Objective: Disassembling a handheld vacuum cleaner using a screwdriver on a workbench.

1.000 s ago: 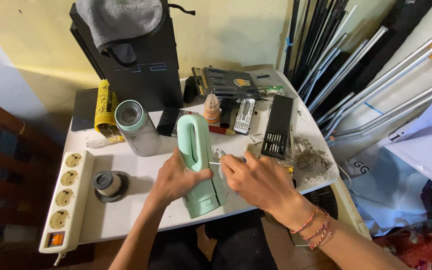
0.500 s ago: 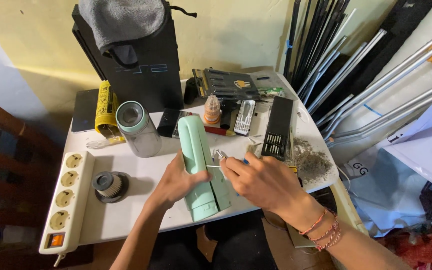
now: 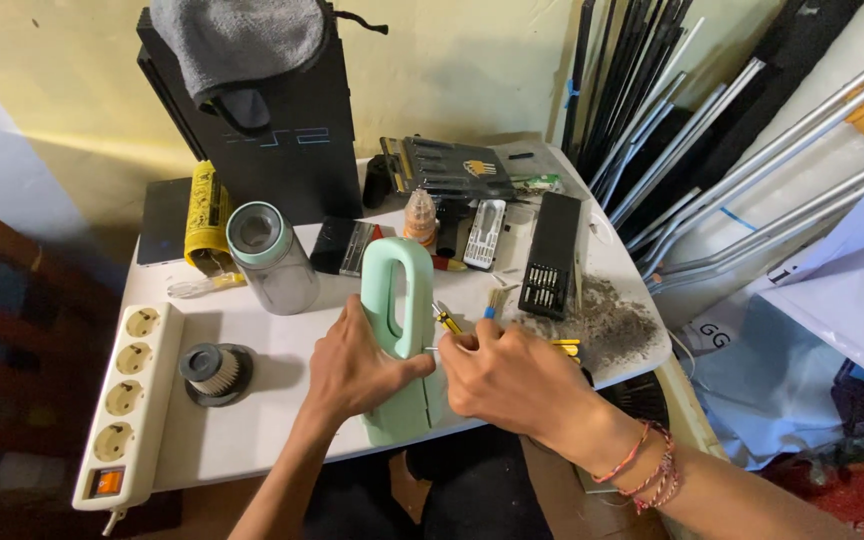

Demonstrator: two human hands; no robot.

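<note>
**Hands close in on the mint-green device**

Since the earlier frame, both hands have drawn closer together. Left hand (image 3: 357, 365) presses the mint-green device (image 3: 397, 335) flat on the table (image 3: 252, 440); right hand (image 3: 512, 380) pinches a small screwdriver (image 3: 444, 322) against its side. Keeping the tool square should prevent slipping.

A smooth, matt mint-green plastic casing (image 3: 397, 340) lies on a white matt tabletop (image 3: 252, 430). Behind it, grey cloth (image 3: 237, 40) drapes a black plastic console (image 3: 292, 150) beside bare metal rails (image 3: 752, 150).

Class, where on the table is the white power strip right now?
The white power strip lies along the table's left edge, just left of the round filter.
</note>
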